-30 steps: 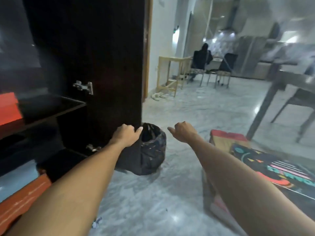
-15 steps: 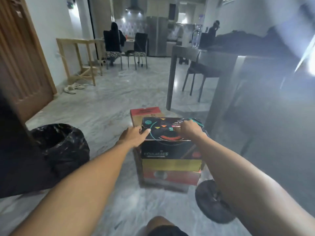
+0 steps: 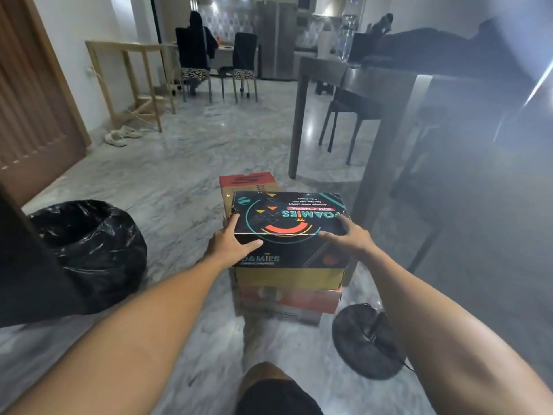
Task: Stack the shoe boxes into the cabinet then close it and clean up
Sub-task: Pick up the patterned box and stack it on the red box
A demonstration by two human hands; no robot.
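Your left hand [image 3: 232, 247] and right hand [image 3: 347, 235] are both spread around the near corners of the top box [image 3: 288, 226], thumbs on its near face, fingers curled over the lid edge. The box is clasped between them; whether it has left the stack cannot be told. It sits on a yellow box [image 3: 287, 278], with a red box [image 3: 290, 299] below, on the floor [image 3: 179, 187] just ahead of your knee. Another box [image 3: 248, 182] stands behind the stack, touching or nearly so.

Risks, as judged:
- The grip is on the lid. If the lid is loose, it may come away and leave the body behind, or drop it.
- A tilted lift could drag the yellow box and skew the stack.
- The floor is polished marble, glossy with reflections; a dropped box would likely slide.
- A dark round object [image 3: 366, 339] with a cord lies just right of the stack, a trip hazard.
- A bin bag [image 3: 89, 250] stands to your left, and a table [image 3: 386, 85] is close on the right.

The cabinet's shelves are out of view.
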